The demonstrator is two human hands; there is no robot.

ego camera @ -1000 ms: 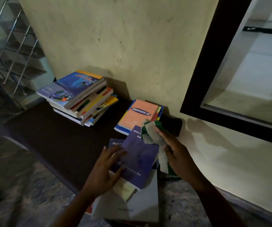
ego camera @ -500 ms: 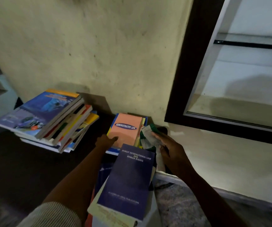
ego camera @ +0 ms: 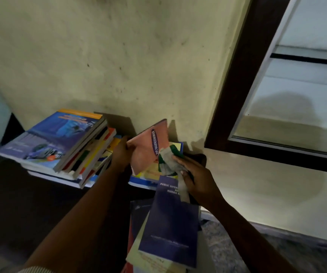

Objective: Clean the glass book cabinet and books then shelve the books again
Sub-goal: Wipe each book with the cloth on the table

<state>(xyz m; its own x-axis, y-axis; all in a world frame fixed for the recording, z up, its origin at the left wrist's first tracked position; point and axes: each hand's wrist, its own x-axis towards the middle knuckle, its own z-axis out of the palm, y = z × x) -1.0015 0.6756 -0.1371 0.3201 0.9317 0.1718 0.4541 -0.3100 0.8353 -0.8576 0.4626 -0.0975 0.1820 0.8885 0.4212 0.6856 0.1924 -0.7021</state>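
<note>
Dark tabletop (ego camera: 30, 203) against stained yellow wall (ego camera: 119, 56); dark-framed glass cabinet (ego camera: 235, 85) past its right edge. At the back edge, left hand (ego camera: 122, 152) grip holds salmon book (ego camera: 148, 148) tilted up; right hand (ego camera: 196, 178) grip bunches cloth (ego camera: 168, 160) against its cover. Leaning book stack (ego camera: 60, 144) at back-left corner.

Three book piles (ego camera: 60, 146) (ego camera: 175, 146) (ego camera: 170, 223), one cloth (ego camera: 168, 162), two hands (ego camera: 122, 154) (ego camera: 196, 178), one cabinet (ego camera: 237, 75)

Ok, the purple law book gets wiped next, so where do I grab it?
Likely the near short edge of the purple law book, from the person's side: it lies flat atop the near pile, that edge free, while the right hand with the cloth covers its far end.
</note>
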